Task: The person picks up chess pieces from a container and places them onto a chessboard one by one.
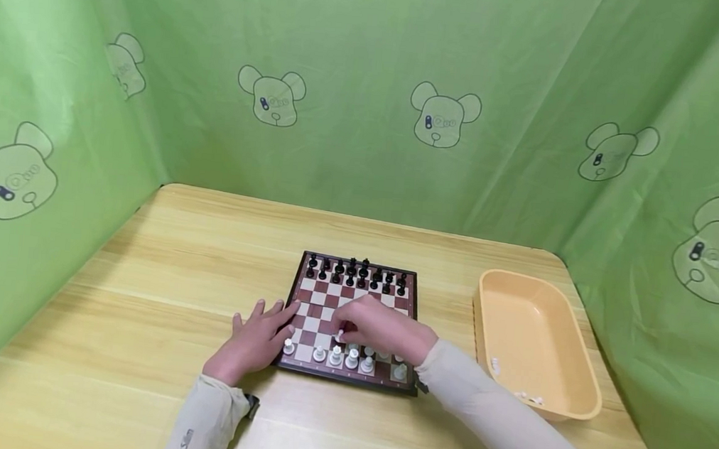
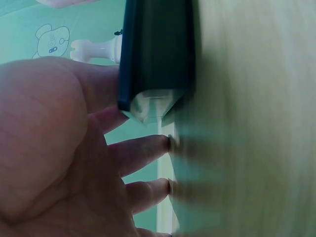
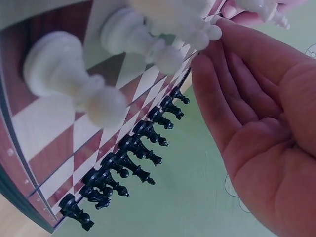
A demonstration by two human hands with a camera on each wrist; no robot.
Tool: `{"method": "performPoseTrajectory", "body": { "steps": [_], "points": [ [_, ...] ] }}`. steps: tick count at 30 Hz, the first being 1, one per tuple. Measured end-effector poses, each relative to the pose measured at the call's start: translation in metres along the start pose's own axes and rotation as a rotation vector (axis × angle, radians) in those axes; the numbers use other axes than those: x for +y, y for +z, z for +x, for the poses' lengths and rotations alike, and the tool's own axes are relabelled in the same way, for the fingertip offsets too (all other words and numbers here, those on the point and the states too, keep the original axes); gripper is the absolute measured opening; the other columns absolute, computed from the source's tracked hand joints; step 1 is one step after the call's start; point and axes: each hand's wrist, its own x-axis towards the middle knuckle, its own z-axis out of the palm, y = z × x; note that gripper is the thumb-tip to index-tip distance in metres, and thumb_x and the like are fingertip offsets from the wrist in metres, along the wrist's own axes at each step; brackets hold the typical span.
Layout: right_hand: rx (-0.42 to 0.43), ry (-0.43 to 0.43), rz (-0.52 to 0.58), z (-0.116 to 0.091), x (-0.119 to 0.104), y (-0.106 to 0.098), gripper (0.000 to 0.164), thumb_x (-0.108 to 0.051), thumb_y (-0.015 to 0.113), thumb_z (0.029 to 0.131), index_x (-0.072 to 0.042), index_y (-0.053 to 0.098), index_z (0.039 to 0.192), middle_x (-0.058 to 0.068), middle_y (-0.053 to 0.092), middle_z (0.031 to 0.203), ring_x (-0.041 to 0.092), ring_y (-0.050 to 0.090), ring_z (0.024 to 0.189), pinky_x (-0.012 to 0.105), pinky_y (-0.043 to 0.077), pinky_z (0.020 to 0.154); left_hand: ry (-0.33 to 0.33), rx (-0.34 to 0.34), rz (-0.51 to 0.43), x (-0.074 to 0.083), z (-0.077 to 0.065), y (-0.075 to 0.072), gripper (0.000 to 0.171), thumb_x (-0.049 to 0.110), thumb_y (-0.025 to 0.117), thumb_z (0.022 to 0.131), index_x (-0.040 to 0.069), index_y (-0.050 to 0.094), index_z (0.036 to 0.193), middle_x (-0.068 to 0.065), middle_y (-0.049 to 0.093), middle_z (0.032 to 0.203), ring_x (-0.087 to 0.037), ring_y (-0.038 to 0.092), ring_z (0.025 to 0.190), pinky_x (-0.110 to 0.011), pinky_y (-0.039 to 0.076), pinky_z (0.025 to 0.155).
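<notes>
A brown-and-white chessboard [image 1: 315, 324] lies on the table, with two rows of black chess pieces [image 1: 351, 270] along its far side. White pieces [image 1: 352, 359] stand on the near side, with a white rook [image 1: 288, 347] at the left corner. My right hand [image 1: 376, 324] reaches over the board and pinches a white pawn [image 1: 340, 336] between thumb and fingertips, low over a square in front of the near row. White pawns [image 3: 61, 74] stand close by in the right wrist view. My left hand [image 1: 259, 340] rests at the board's left edge, fingers spread, some touching the tabletop.
To the right of the board sits an orange plastic tray [image 1: 536, 333] with several small white pieces [image 1: 530, 398] at its near end. Green curtains [image 1: 351, 174] with bear-head drawings hang around the wooden table [image 1: 204, 239].
</notes>
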Motion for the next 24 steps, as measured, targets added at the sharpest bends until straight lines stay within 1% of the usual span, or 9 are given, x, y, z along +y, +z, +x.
{"method": "performPoseTrajectory", "body": {
  "steps": [8, 15, 19, 24],
  "points": [
    [-0.038, 0.007, 0.021, 0.0036, -0.0025, -0.0006, 0.012, -0.003, 0.078, 0.09, -0.009, 0.077, 0.1, -0.003, 0.076, 0.093, 0.002, 0.065, 0.081, 0.016, 0.056, 0.079, 0.003, 0.001, 0.008, 0.0, 0.0006, -0.0003, 0.051, 0.028, 0.048, 0.11, 0.018, 0.043, 0.159, -0.023, 0.037, 0.162, -0.056, 0.018, 0.151, -0.084, 0.003, 0.111],
    [-0.064, 0.039, 0.042, 0.0044, -0.0008, 0.0037, 0.014, -0.001, 0.078, 0.089, -0.011, 0.076, 0.099, -0.005, 0.074, 0.09, 0.001, 0.063, 0.076, 0.016, 0.055, 0.075, 0.004, 0.002, 0.006, 0.001, -0.0003, -0.0013, 0.051, 0.028, 0.048, 0.11, 0.018, 0.042, 0.159, -0.023, 0.037, 0.162, -0.056, 0.017, 0.151, -0.084, 0.003, 0.112],
    [-0.071, 0.057, 0.031, 0.0058, -0.0017, 0.0049, 0.014, -0.002, 0.078, 0.089, -0.012, 0.076, 0.098, -0.006, 0.073, 0.089, 0.001, 0.062, 0.075, 0.016, 0.055, 0.072, 0.001, -0.001, 0.003, 0.0012, -0.0004, -0.0017, 0.051, 0.028, 0.048, 0.11, 0.018, 0.042, 0.16, -0.023, 0.036, 0.162, -0.055, 0.017, 0.151, -0.083, 0.003, 0.112],
    [-0.075, 0.066, 0.057, 0.0047, -0.0024, 0.0043, 0.014, -0.001, 0.078, 0.089, -0.012, 0.076, 0.098, -0.006, 0.072, 0.089, 0.001, 0.063, 0.076, 0.017, 0.055, 0.074, -0.004, -0.003, -0.003, 0.0012, -0.0004, -0.0014, 0.051, 0.029, 0.048, 0.11, 0.019, 0.042, 0.16, -0.022, 0.036, 0.162, -0.055, 0.016, 0.152, -0.083, 0.002, 0.112]
  ]
}}
